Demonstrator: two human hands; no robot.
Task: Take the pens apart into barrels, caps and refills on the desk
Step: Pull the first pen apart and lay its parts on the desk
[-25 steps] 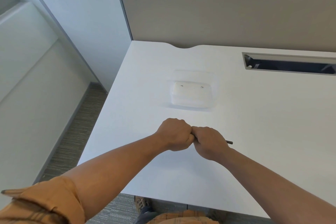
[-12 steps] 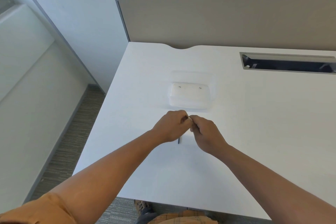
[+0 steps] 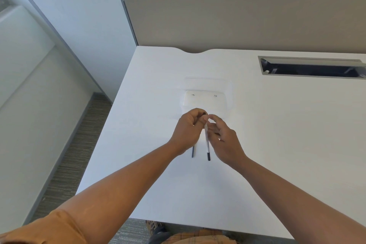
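Note:
Both hands are raised over the white desk (image 3: 277,144), fingertips almost touching. A clear pen barrel (image 3: 207,140) with a black end plug hangs straight down between them; my right hand (image 3: 223,138) pinches its top end, the other fingers spread. My left hand (image 3: 188,130) is closed around a thin dark refill (image 3: 192,152), whose lower end sticks out below the palm. A small dark bit shows at my left fingertips; I cannot tell what it is.
A clear shallow plastic tray (image 3: 206,101) sits on the desk just beyond the hands. A cable slot (image 3: 311,66) is cut into the desk at the back right. A grey partition panel (image 3: 237,22) stands behind. The desk's left edge drops to carpet.
The hands rose and moved away from me toward the tray. They went from fists pressed together around a level pen to slightly apart, with the barrel and refill now hanging separately.

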